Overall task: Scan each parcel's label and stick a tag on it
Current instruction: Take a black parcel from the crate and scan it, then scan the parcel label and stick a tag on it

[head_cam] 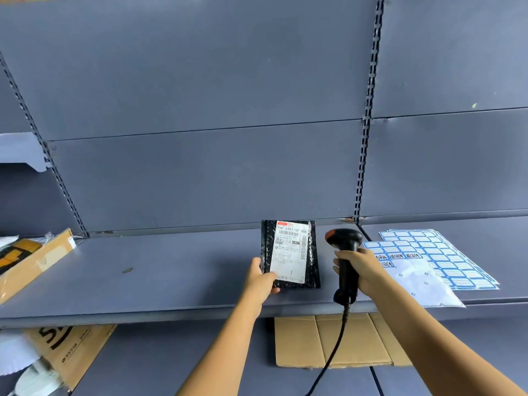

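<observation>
A small black bubble-mailer parcel (313, 252) with a white shipping label (290, 251) stands tilted upright over the grey shelf (160, 270). My left hand (261, 277) grips its lower left corner. To its right, my right hand (361, 270) holds a black corded barcode scanner (344, 252) by the handle, its head level with the label's upper part and a short gap away. Sheets of blue-bordered tags (437, 255) lie on the shelf right of the scanner, some with writing on them.
A cardboard box (31, 261) lies at the shelf's left end. On the lower shelf sit a flattened cardboard sheet (337, 341), another printed carton (71, 350) and white wrapped parcels (20, 355). The scanner cable (334, 352) hangs down past the shelf edge.
</observation>
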A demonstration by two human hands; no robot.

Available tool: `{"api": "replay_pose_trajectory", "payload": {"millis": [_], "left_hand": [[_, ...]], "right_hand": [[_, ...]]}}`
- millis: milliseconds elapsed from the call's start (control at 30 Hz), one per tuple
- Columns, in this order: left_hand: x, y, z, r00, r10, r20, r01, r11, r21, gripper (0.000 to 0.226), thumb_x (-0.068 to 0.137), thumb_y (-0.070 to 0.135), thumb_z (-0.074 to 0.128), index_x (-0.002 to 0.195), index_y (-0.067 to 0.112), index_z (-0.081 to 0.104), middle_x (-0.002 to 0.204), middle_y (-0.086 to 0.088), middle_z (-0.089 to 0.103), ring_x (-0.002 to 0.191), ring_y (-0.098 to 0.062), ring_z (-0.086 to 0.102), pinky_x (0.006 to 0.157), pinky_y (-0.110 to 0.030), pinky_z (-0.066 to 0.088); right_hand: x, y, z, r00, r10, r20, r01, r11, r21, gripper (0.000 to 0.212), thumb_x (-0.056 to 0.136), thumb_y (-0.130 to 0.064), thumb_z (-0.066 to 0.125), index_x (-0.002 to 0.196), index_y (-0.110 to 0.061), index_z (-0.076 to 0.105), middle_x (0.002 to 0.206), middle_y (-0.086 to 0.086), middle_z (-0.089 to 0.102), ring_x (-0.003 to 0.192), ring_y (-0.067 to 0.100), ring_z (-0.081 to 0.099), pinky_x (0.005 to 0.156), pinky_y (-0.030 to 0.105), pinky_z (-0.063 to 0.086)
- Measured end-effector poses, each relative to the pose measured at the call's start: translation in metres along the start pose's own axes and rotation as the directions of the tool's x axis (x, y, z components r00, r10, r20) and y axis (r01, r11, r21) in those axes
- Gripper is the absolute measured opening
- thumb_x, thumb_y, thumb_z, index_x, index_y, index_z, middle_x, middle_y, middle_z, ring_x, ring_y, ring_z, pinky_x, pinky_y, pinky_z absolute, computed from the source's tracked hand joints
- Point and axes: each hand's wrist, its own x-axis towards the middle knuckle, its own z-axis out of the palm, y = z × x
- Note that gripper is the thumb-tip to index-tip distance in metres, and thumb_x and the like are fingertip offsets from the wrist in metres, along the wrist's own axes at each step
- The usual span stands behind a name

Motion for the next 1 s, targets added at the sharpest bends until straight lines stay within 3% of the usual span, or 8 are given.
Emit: {"api": "replay_pose_trajectory", "payload": {"millis": [233,333,467,533,633,733,833,1000], "left_hand": [[0.004,0.000,0.001,1.000,-0.022,0.016,0.020,0.997,0.078,0.026,0.090,-0.003,0.043,0.107,0.016,0.046,0.103,0.003,0.059,0.081,-0.013,0.055,0.060,-0.023,0.051],[0.006,0.000,0.000,0.998,-0.040,0.040,0.035,0.992,0.118,0.025,0.090,-0.001,0.042,0.105,0.018,0.046,0.101,0.004,0.058,0.073,-0.013,0.054,0.063,-0.025,0.050],[0.011,-0.003,-0.003,0.996,-0.075,0.050,0.066,0.985,0.160,0.022,0.088,0.001,0.043,0.096,0.022,0.046,0.098,0.005,0.059,0.064,-0.014,0.054,0.069,-0.031,0.049],[0.013,-0.005,-0.004,0.996,-0.076,0.053,0.065,0.979,0.195,0.020,0.087,0.004,0.044,0.091,0.024,0.045,0.097,0.005,0.061,0.061,-0.016,0.054,0.064,-0.030,0.046],[0.015,-0.003,-0.004,0.996,-0.055,0.071,0.035,0.966,0.256,0.018,0.087,0.004,0.044,0.089,0.022,0.043,0.096,0.002,0.062,0.057,-0.015,0.058,0.047,-0.023,0.041],[0.020,-0.001,-0.004,0.994,-0.042,0.097,0.009,0.947,0.322,0.017,0.087,0.003,0.044,0.096,0.018,0.042,0.093,0.002,0.061,0.054,-0.014,0.056,0.038,-0.022,0.036],[0.023,-0.002,-0.004,0.996,-0.034,0.084,-0.001,0.923,0.384,0.021,0.086,0.005,0.046,0.103,0.017,0.041,0.098,-0.002,0.062,0.054,-0.014,0.056,0.038,-0.022,0.034],[0.026,-0.003,-0.002,0.997,-0.023,0.079,-0.011,0.912,0.410,0.026,0.085,0.004,0.047,0.107,0.017,0.040,0.101,-0.003,0.062,0.053,-0.014,0.057,0.037,-0.021,0.035]], "right_hand": [[0.034,0.004,-0.011,0.988,0.059,-0.140,-0.072,0.993,-0.089,0.023,0.087,0.005,0.058,0.109,0.010,0.052,0.082,0.021,0.058,0.069,0.029,0.058,0.063,0.038,0.048],[0.043,0.011,-0.016,0.981,-0.044,-0.187,-0.023,0.939,-0.343,0.029,0.085,-0.008,0.065,0.109,0.007,0.059,0.090,0.018,0.062,0.078,0.031,0.059,0.069,0.038,0.050],[0.040,0.009,-0.022,0.963,-0.243,-0.116,0.058,0.606,-0.793,0.027,0.087,-0.035,0.061,0.086,-0.007,0.058,0.081,0.010,0.061,0.076,0.026,0.056,0.062,0.029,0.039],[0.041,0.009,-0.027,0.952,-0.288,-0.100,0.046,0.459,-0.887,0.035,0.088,-0.044,0.057,0.078,-0.011,0.053,0.078,0.008,0.059,0.075,0.026,0.055,0.061,0.028,0.037],[0.045,0.010,-0.038,0.944,-0.313,-0.102,0.012,0.343,-0.939,0.046,0.087,-0.054,0.052,0.065,-0.014,0.046,0.075,0.007,0.059,0.075,0.028,0.057,0.060,0.028,0.038],[0.046,0.004,-0.053,0.903,-0.408,-0.137,0.002,0.322,-0.947,0.046,0.088,-0.055,0.051,0.084,-0.009,0.054,0.090,0.012,0.064,0.088,0.031,0.060,0.065,0.031,0.040],[0.043,0.000,-0.081,0.798,-0.536,-0.275,-0.130,0.292,-0.948,0.059,0.083,-0.056,0.056,0.115,-0.007,0.052,0.122,0.018,0.053,0.113,0.037,0.049,0.089,0.041,0.040],[0.038,0.000,-0.118,0.846,-0.318,-0.427,-0.368,0.231,-0.901,0.103,0.066,-0.077,0.059,0.136,-0.005,0.034,0.142,0.020,0.037,0.132,0.037,0.031,0.106,0.044,0.027]]}}
